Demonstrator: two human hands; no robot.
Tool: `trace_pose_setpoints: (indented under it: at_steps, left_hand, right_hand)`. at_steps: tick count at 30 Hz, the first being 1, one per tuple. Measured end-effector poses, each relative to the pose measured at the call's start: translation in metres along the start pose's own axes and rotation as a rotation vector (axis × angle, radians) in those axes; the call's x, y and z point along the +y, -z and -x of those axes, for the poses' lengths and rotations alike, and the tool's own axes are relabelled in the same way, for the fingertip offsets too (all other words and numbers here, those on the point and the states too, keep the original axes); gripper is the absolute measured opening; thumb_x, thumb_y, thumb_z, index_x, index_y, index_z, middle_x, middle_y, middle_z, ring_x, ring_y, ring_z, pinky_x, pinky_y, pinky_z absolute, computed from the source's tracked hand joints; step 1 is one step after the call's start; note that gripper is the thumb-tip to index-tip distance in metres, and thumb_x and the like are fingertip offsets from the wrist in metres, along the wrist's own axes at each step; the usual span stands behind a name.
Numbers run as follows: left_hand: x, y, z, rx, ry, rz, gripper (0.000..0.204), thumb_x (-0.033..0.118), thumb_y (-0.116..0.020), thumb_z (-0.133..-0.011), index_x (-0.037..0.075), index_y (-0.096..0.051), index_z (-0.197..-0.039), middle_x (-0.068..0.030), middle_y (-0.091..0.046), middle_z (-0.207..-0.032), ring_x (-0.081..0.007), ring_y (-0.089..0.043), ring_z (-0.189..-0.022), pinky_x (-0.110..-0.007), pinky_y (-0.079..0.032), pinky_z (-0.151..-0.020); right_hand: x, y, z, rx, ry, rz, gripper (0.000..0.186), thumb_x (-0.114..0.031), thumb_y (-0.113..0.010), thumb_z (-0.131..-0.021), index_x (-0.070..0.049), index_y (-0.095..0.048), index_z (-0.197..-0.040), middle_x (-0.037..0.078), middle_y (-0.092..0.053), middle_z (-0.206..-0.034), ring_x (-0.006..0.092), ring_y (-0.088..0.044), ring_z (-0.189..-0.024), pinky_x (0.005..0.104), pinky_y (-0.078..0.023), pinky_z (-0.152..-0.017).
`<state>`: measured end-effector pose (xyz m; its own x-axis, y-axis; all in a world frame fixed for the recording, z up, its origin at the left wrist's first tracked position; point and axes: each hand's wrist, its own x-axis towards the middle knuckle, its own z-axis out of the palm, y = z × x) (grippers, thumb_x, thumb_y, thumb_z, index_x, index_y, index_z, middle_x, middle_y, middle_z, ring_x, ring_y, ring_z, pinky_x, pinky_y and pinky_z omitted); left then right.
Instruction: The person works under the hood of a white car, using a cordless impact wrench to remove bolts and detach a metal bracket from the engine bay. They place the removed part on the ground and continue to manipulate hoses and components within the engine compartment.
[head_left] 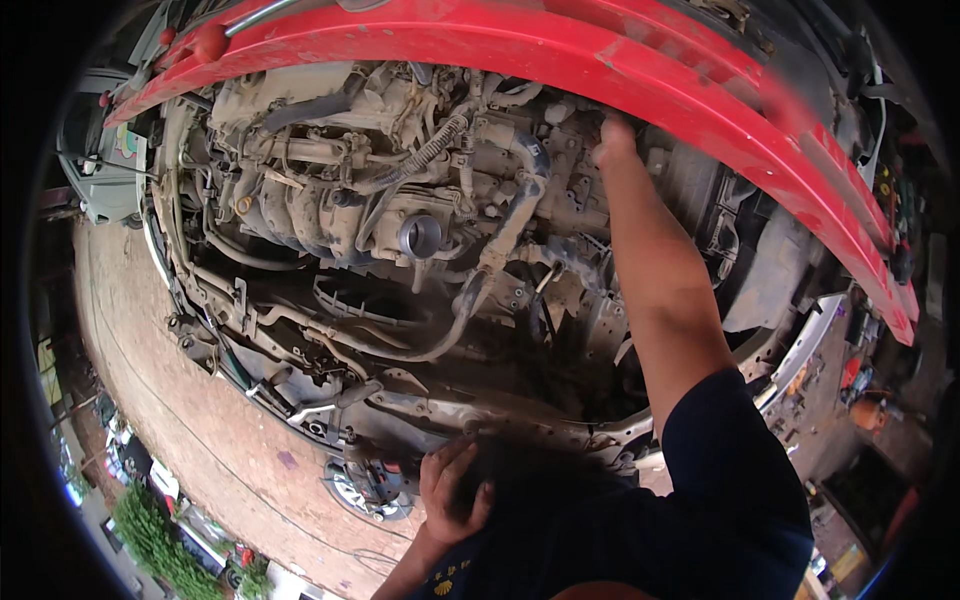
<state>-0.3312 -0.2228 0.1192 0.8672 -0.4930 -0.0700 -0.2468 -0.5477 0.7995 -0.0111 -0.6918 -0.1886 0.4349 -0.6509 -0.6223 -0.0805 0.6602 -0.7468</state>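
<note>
I lean over an open, dusty engine bay (pixel 330 210) under a raised red hood (pixel 560 50). My right hand (pixel 613 142) reaches far in to the parts at the back of the engine, just under the hood's edge. Its fingers are hidden behind those parts, so its grip cannot be read. My left hand (pixel 455 490) lies with bent, spread fingers on a dark, fuzzy mass (pixel 545 475) at the front edge of the bay, and nothing shows in it. My dark blue sleeve (pixel 730 450) fills the lower right.
A round open intake port (pixel 421 236) and several hoses (pixel 520 205) sit mid-engine. A front cross member (pixel 420 410) borders the bay. Reddish dirt ground (pixel 170 380) lies to the left with green plants (pixel 150 540). Tools and small items (pixel 860 385) lie at the right.
</note>
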Motion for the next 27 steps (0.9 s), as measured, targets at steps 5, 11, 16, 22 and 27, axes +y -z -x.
trace_pose_setpoints:
  at_steps: [5,11,16,22,27]
  left_hand:
    - [0.001,-0.003,-0.006,-0.046,0.076,-0.105,0.046,0.023,-0.066,-0.085,-0.002,-0.062,-0.123,-0.0211,-0.065,-0.122,-0.0365,-0.064,-0.104,-0.043,-0.049,-0.09]
    - [-0.002,-0.006,-0.003,-0.052,0.085,-0.137,0.044,0.025,-0.066,-0.086,-0.002,-0.063,-0.121,-0.0203,-0.066,-0.119,-0.0361,-0.065,-0.101,-0.043,-0.05,-0.087]
    - [-0.001,-0.007,-0.005,-0.063,0.088,-0.143,0.043,0.027,-0.065,-0.087,-0.002,-0.064,-0.119,-0.0199,-0.066,-0.119,-0.0362,-0.065,-0.101,-0.043,-0.05,-0.088]
    - [0.0,-0.005,-0.003,-0.085,0.069,-0.155,0.043,0.026,-0.064,-0.087,-0.002,-0.063,-0.12,-0.0206,-0.066,-0.12,-0.0364,-0.065,-0.101,-0.043,-0.05,-0.088]
    - [-0.001,-0.004,-0.006,-0.076,0.063,-0.129,0.043,0.022,-0.064,-0.085,-0.002,-0.063,-0.121,-0.0211,-0.065,-0.121,-0.0368,-0.064,-0.102,-0.044,-0.05,-0.089]
  right_hand:
    - [0.003,-0.026,-0.007,-0.072,0.076,-0.131,0.018,-0.027,-0.059,-0.098,-0.013,-0.059,-0.11,0.005,-0.064,-0.092,0.0219,-0.063,-0.083,0.0397,-0.054,-0.082]
    - [0.003,-0.032,0.008,-0.17,0.096,-0.324,0.015,-0.026,-0.059,-0.098,-0.014,-0.06,-0.107,0.004,-0.064,-0.089,0.0214,-0.063,-0.082,0.04,-0.054,-0.082]
    - [-0.008,-0.039,0.021,-0.269,0.112,-0.451,0.014,-0.026,-0.059,-0.098,-0.014,-0.061,-0.104,0.004,-0.063,-0.086,0.021,-0.063,-0.082,0.0401,-0.055,-0.082]
    - [-0.017,-0.043,0.033,-0.331,0.096,-0.51,0.012,-0.026,-0.059,-0.098,-0.014,-0.062,-0.101,0.003,-0.063,-0.083,0.0205,-0.063,-0.081,0.0404,-0.055,-0.083]
    - [-0.016,-0.047,0.042,-0.324,0.061,-0.488,0.012,-0.026,-0.059,-0.098,-0.015,-0.063,-0.098,0.002,-0.063,-0.08,0.0201,-0.062,-0.081,0.0406,-0.055,-0.083]
